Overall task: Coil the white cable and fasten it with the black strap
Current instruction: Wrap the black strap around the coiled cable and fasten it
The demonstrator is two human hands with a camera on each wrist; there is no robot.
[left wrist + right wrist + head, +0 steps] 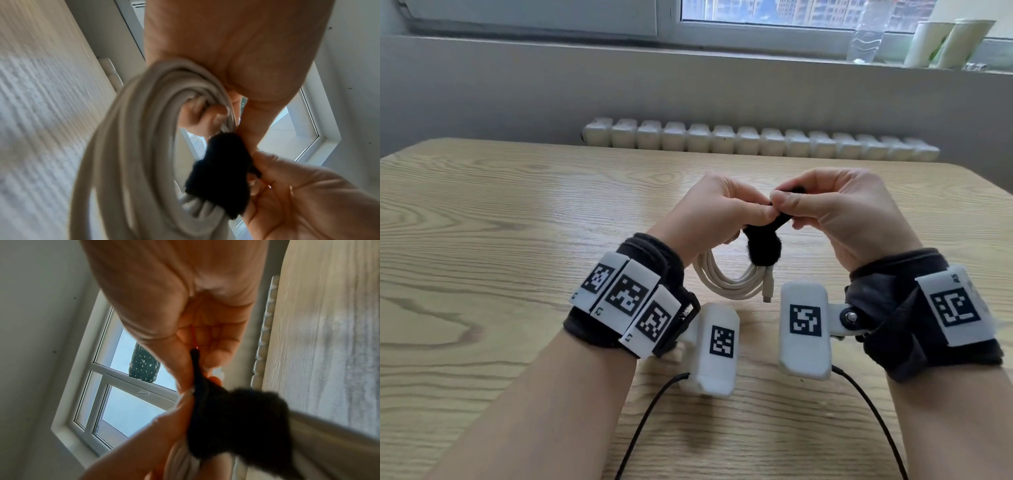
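Observation:
The white cable [726, 281] hangs in a coil above the table, its plug end [767, 289] pointing down. The fuzzy black strap [763, 248] is wrapped round the coil's upper right side. My left hand [717, 212] holds the coil with curled fingers and its thumb presses on the strap's tail. My right hand [835, 209] pinches that tail [789, 190] between thumb and forefinger. In the left wrist view the cable [127, 146] loops round my curled fingers [205, 116] beside the strap [222, 175]. The right wrist view shows the strap [236, 421] up close.
The wooden table [517, 222] lies under both hands. A white radiator [756, 138] runs behind its far edge. On the windowsill stand a clear bottle [866, 34] and pale cups [945, 42]. Black sensor leads [650, 411] trail from the wrist units toward me.

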